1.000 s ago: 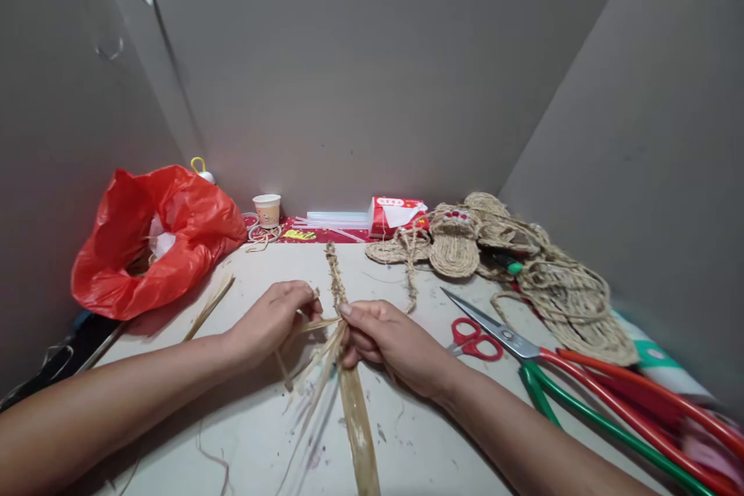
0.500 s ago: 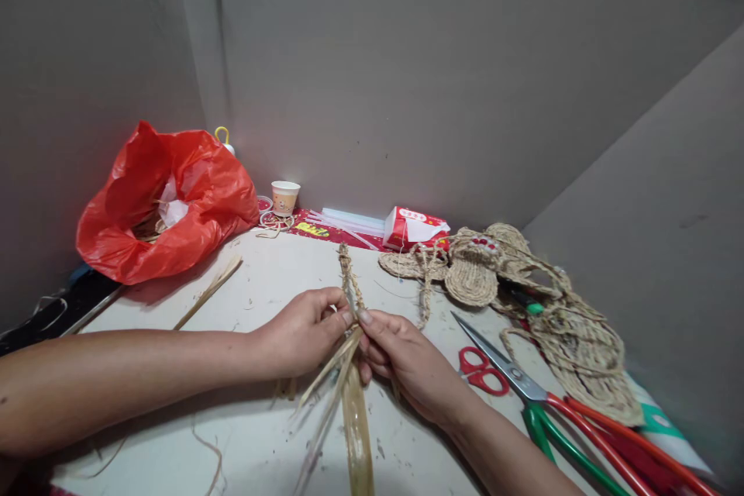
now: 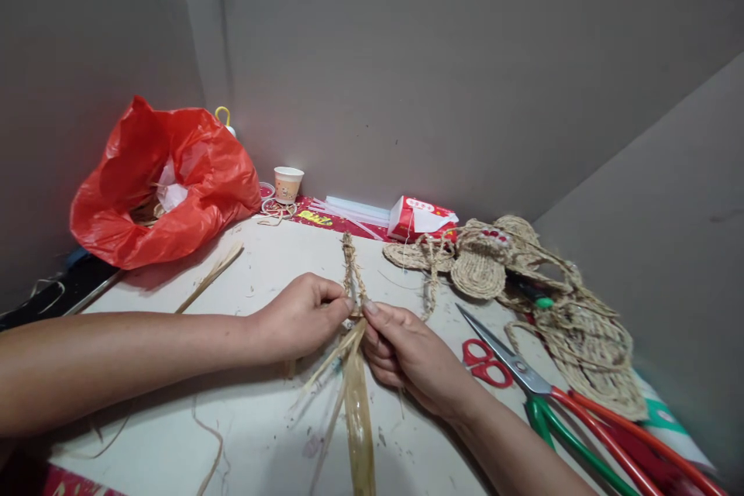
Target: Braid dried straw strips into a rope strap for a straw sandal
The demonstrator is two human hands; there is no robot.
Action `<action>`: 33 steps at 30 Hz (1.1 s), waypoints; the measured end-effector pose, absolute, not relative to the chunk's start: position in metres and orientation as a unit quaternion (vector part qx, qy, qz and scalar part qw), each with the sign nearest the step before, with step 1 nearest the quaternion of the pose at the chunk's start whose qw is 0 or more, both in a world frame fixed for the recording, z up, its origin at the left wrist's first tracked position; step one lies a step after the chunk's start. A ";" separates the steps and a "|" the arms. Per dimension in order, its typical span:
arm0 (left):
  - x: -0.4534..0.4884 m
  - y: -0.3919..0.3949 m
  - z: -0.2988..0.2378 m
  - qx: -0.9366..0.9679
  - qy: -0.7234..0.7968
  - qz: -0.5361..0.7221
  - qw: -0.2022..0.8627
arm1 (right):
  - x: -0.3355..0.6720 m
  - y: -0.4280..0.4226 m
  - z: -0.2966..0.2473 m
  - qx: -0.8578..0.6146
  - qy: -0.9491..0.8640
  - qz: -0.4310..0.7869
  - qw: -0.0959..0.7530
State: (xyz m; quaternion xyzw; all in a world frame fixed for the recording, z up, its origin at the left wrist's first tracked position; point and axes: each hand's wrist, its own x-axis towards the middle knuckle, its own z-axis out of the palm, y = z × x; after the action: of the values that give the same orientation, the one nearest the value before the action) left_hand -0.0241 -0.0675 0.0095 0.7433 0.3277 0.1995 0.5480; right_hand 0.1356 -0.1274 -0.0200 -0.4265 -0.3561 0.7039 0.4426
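Observation:
Between my hands, near the middle of the table, is a braided straw cord point(image 3: 349, 263) whose looped end points away from me. My left hand point(image 3: 302, 318) pinches it from the left with thumb and forefinger. From the right, my right hand point(image 3: 401, 349) grips the same cord, thumb on top and fingers curled below. Loose straw strands point(image 3: 334, 360) fan out under the pinch toward me. Among them a wide, glossy flat strip point(image 3: 359, 434) hangs down to the bottom edge. The exact crossing of the strands is hidden by my fingertips.
At the left sits a red plastic bag point(image 3: 168, 186) holding straw. Behind are a paper cup point(image 3: 288, 184) and a tissue pack point(image 3: 421, 218). On the right lie woven straw soles point(image 3: 598, 349), red-handled small scissors point(image 3: 487, 364) and large shears point(image 3: 526, 372). A straw bundle point(image 3: 212, 275) lies left.
My fingers have shifted slightly on the cord, and the right fingers have curled in closer. The camera view has tilted a little, moving the scene slightly upward.

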 end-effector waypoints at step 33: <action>-0.016 -0.049 0.040 0.779 0.387 0.050 0.491 | 0.136 -0.131 -0.015 -0.509 -0.501 0.584 0.387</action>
State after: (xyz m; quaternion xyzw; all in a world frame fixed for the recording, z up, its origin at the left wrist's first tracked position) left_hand -0.0155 -0.0493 0.0401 0.7789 0.3867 0.0499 0.4913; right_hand 0.1365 -0.1311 -0.0146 -0.5090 -0.5009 0.5837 0.3865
